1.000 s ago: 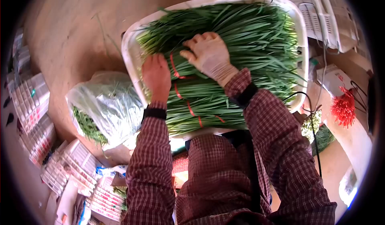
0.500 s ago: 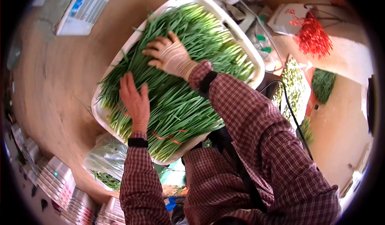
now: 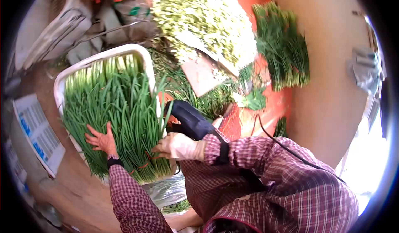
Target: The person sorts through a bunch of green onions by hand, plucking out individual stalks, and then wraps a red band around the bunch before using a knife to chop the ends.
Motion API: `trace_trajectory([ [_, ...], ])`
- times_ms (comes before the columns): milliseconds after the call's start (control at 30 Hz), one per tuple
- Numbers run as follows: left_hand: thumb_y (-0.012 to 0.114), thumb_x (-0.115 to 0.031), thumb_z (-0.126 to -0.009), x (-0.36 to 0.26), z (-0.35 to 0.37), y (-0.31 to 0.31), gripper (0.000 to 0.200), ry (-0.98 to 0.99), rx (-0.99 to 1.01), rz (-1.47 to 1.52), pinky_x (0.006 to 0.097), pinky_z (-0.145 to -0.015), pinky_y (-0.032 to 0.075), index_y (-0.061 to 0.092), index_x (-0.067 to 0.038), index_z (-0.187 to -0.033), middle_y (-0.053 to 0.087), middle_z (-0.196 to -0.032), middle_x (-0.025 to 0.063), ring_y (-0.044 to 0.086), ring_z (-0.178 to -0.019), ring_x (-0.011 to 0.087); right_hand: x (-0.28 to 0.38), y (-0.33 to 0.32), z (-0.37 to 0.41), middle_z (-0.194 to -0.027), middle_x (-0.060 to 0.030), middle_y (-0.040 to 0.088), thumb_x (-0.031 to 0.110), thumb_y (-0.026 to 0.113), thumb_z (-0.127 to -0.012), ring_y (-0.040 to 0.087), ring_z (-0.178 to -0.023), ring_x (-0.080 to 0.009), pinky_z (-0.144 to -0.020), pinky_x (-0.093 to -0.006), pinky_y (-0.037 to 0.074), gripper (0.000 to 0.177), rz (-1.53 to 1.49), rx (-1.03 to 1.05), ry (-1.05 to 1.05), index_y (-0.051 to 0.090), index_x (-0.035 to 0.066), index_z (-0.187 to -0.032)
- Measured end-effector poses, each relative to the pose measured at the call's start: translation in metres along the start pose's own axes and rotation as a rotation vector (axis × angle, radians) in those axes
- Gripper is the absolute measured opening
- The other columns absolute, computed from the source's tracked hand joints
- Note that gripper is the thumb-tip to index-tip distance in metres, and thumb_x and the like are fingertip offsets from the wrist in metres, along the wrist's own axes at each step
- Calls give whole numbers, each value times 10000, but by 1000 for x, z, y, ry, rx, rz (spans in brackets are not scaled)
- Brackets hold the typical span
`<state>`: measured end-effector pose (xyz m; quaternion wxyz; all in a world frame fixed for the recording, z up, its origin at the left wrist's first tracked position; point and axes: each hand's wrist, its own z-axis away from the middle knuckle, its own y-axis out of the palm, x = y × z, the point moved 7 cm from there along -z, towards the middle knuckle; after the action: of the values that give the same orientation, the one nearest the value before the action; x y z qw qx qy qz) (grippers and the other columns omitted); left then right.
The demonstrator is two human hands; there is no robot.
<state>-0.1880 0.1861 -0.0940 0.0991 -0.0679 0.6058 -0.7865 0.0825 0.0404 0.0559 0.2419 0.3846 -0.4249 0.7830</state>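
Observation:
A white tub [image 3: 151, 69] is packed with long green stalks [image 3: 118, 108], their pale ends along the far edge. More pale ends and red ties lie at the near side. My left hand [image 3: 102, 140] lies with spread fingers on the leaves at the tub's left. At the near right edge, beside a red tie, my right hand [image 3: 176, 146], wrapped in a pale covering, touches the stalks. Its fingers are bent, and whether they grip any stalks is unclear.
Right of the tub are a heap of pale green cut pieces [image 3: 208, 21], loose greens [image 3: 187, 91] and a flat board [image 3: 201, 75]. A green bundle [image 3: 282, 46] lies farther right. A printed white box [image 3: 39, 133] stands at left. Plastic bags lie near the tub.
The view has swung toward the right, so the tub now appears at left. My right hand has moved from the middle of the leaves to the tub's near right edge. My left hand remains on the leaves.

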Motion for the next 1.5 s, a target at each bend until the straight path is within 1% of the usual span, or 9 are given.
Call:
trace_trajectory([
  [233,480,-802,-783,7,-21,-8,980,-34,136,63,606,-1074,257,159,-269,-1540,161,-1542,262,182,-1406,443,-127,-16,282,-937,-146,701,277,607,-875,679,-863,-324,-740,-395,540,278,-168,-484,959,679,99,-1076],
  [400,430,-770,-837,-43,11,-16,975,-5,138,64,556,-1105,229,177,-138,-1535,172,-1522,306,206,-1387,463,-166,72,427,-953,-133,713,320,577,-889,687,-868,-309,-763,-394,539,317,-179,-331,1341,702,92,-1069],
  [800,587,-361,-920,-190,133,-23,739,549,440,113,473,-1127,248,257,-33,-1495,260,-1506,263,259,-1391,407,-191,129,426,-905,-128,718,204,586,-933,685,-809,-226,-738,-337,543,255,-906,-928,1222,675,30,-1098],
  [833,584,-317,-923,-192,143,-26,710,543,498,151,465,-1126,252,269,-25,-1488,272,-1500,257,268,-1386,406,-204,158,422,-907,-127,720,197,573,-941,689,-807,-212,-728,-326,546,256,-1133,-994,1242,678,28,-1101],
  [1033,608,-232,-924,-167,195,-37,454,276,890,272,338,-947,437,543,49,-1274,617,-1195,170,583,-1086,243,-191,66,420,-816,-77,719,202,538,-939,679,-691,-160,-622,-310,523,259,-778,-696,1238,687,91,-1120],
  [1167,572,-311,-943,-146,243,-42,349,82,1041,273,260,-674,415,643,2,-1080,614,-862,18,548,-789,111,-223,66,428,-947,-117,726,198,562,-917,702,-825,-219,-754,-338,538,277,-911,-792,1191,681,75,-1135],
  [1300,526,-447,-941,-152,301,-47,598,-73,1025,172,364,-922,419,514,19,-1316,585,-1212,121,535,-1117,261,-232,31,447,-902,-104,728,245,568,-903,696,-805,-237,-735,-338,533,266,-792,-797,1194,708,90,-1068],
  [1367,571,-464,-912,-186,330,-50,698,381,981,66,422,-1048,352,441,53,-1363,462,-1325,248,444,-1226,403,-234,16,455,-898,-93,729,238,570,-911,699,-808,-213,-735,-323,531,259,-800,-771,1170,704,90,-1075],
  [1500,633,-452,-877,-266,378,-87,770,442,960,-34,441,-1067,329,371,44,-1405,344,-1401,271,380,-1275,422,-237,11,477,-869,-63,717,157,560,-928,654,-760,-146,-718,-303,525,225,-1029,-883,1106,688,60,-1087],
])
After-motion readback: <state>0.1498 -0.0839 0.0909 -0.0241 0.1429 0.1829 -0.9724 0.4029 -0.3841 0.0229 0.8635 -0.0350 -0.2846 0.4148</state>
